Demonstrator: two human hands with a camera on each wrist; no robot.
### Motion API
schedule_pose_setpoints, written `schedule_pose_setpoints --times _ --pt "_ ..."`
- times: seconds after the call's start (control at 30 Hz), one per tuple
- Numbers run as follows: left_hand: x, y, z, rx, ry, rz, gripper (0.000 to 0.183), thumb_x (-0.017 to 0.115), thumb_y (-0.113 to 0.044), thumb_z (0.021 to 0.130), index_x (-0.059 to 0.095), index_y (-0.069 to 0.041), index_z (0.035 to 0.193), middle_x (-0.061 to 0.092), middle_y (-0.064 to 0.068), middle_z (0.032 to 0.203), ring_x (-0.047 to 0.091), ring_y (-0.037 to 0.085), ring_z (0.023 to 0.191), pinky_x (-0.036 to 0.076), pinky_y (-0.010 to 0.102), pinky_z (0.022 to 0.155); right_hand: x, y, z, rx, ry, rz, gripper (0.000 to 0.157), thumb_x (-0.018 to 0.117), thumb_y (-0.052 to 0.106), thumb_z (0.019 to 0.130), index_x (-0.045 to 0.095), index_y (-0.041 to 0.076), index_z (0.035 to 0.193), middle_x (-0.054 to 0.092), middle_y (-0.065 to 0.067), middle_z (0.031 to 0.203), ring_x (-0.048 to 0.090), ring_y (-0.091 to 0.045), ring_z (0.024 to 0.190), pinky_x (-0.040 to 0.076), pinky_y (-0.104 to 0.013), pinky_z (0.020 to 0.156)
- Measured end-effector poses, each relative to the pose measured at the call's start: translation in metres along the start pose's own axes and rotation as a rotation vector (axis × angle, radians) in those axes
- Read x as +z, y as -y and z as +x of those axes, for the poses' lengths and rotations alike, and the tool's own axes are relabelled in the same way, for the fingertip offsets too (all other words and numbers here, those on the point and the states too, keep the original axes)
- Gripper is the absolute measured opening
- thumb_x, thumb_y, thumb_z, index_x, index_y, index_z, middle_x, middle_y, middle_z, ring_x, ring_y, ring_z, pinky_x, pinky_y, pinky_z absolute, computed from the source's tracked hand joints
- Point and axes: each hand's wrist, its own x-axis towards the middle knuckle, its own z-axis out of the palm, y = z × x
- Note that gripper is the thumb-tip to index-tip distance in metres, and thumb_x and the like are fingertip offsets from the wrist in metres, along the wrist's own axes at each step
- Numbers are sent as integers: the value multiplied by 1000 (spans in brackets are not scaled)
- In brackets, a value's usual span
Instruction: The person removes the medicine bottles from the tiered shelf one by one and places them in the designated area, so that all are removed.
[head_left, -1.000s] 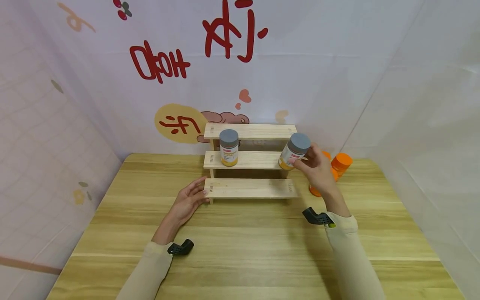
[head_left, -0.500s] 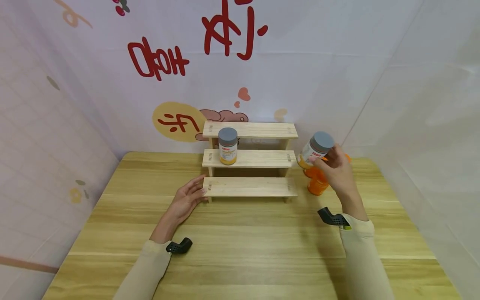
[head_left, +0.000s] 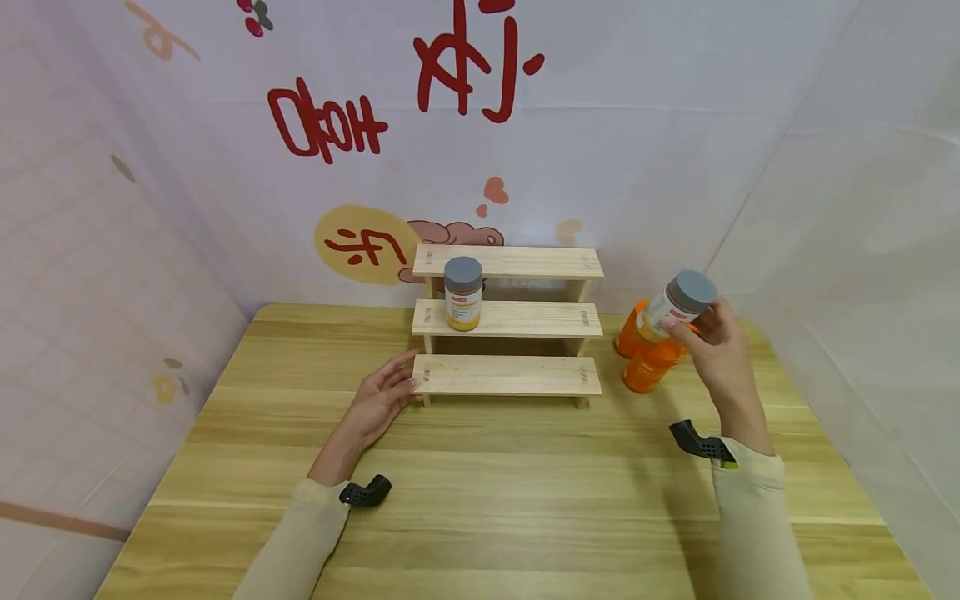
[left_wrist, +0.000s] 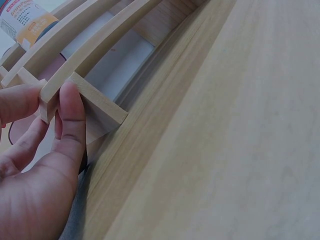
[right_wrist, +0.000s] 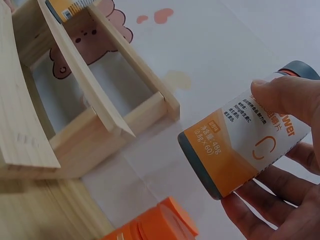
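Note:
My right hand (head_left: pixel 723 350) grips a supplement bottle (head_left: pixel 677 304) with a grey cap and a white and orange label. It is tilted and held up to the right of a three-tier wooden shelf (head_left: pixel 507 375), overlapping the orange bottles in the head view. The right wrist view shows the thumb on one side of this bottle (right_wrist: pixel 250 130) and fingers round the other. With thumb and fingers, my left hand (head_left: pixel 381 400) pinches the left end of the shelf's lowest board (left_wrist: pixel 75 75). A second grey-capped bottle (head_left: pixel 463 296) stands upright at the left of the middle tier.
Orange bottles (head_left: pixel 647 371) stand close together on the wooden table (head_left: pixel 510 500), just right of the shelf. A printed white sheet (head_left: pixel 637 167) hangs behind the table, with more white sheeting (head_left: pixel 885 292) along the right side.
My right hand has carried its bottle from the right end of the middle tier out to the right, over the orange bottles. The left hand stays at the lowest board.

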Motion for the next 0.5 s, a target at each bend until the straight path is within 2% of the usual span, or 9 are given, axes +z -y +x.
schedule_pose_setpoints --times 0.13,0.37,0.5 --pt "0 0 0 -7 -6 -8 62 59 0 102 37 -9 159 53 9 126 63 13 103 61 23 84 -10 -5 -1 29 -22 -19 64 74 9 94 47 20 151 61 10 132 56 -5 122 49 -7 92" --pt "0 -1 -1 -4 -6 -20 62 58 1 102 37 -8 159 54 8 125 63 13 103 61 23 83 -27 -12 -5 17 -66 29 61 74 5 93 51 17 148 65 9 128 61 -6 113 51 -8 88" --pt "0 -1 -1 3 -1 -14 62 59 0 102 36 -7 159 54 8 123 63 12 102 61 23 83 -36 -17 -7 40 -106 20 60 75 6 92 53 17 147 65 10 125 61 -6 111 51 -8 87"
